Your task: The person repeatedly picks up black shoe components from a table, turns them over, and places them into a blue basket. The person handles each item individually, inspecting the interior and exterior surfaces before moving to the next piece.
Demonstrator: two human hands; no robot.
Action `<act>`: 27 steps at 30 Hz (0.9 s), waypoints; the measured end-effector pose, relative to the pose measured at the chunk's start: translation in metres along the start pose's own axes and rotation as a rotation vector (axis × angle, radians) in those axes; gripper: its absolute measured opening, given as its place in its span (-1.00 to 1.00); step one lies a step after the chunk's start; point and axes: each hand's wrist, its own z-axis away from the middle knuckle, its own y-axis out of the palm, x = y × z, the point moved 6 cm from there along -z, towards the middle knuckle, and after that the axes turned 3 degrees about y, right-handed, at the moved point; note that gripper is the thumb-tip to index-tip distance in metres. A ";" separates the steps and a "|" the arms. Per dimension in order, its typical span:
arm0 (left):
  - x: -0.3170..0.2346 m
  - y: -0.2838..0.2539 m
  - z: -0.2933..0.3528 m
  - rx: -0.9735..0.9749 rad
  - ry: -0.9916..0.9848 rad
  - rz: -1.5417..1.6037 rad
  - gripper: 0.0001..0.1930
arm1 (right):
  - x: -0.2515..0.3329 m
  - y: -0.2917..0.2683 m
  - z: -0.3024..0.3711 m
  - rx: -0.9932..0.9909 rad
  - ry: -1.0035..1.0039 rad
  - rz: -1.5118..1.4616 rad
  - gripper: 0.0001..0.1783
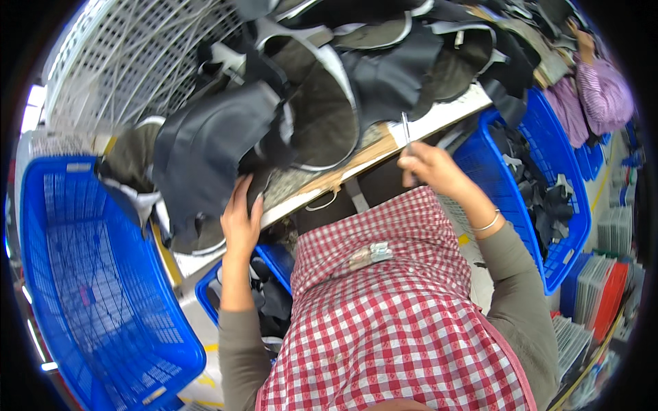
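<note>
dark cut piece (pixel 205 147): black leather-ish panel, left of centre, hanging over the table edge (pixel 356 161)
left hand (pixel 241 216): fingers pinched on that panel's lower edge
right hand (pixel 428 168): right of centre, closed round a thin metal tool (pixel 406 130) that points up
pile (pixel 384 61): more dark pieces across the top of the frame
blue baskets: big one lower left (pixel 89 288), another at right (pixel 548 171) holding scraps
apron (pixel 384 322): red-and-white check, bottom centre

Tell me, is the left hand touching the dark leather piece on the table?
Touching. The head view shows the left hand with its fingers lying on the lower edge of the dark leather piece, no gap between them.
</note>
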 end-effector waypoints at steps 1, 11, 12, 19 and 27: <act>-0.010 -0.003 0.008 -0.066 0.028 -0.061 -0.52 | -0.007 -0.028 0.006 -0.094 0.086 0.189 -0.64; -0.035 -0.003 0.022 -0.207 -0.173 -0.051 -0.56 | -0.005 -0.014 -0.052 -0.167 -0.351 0.713 -0.60; -0.032 -0.005 0.020 -0.198 -0.171 -0.035 -0.56 | -0.006 -0.004 -0.068 -0.134 -0.343 0.742 -0.60; -0.044 -0.008 0.008 -0.059 -0.198 -0.059 -0.57 | 0.019 0.013 -0.131 -0.466 -0.346 0.594 -0.65; -0.107 -0.074 0.028 0.586 -0.365 0.487 -0.50 | -0.006 0.014 -0.135 0.018 -0.368 0.514 -0.57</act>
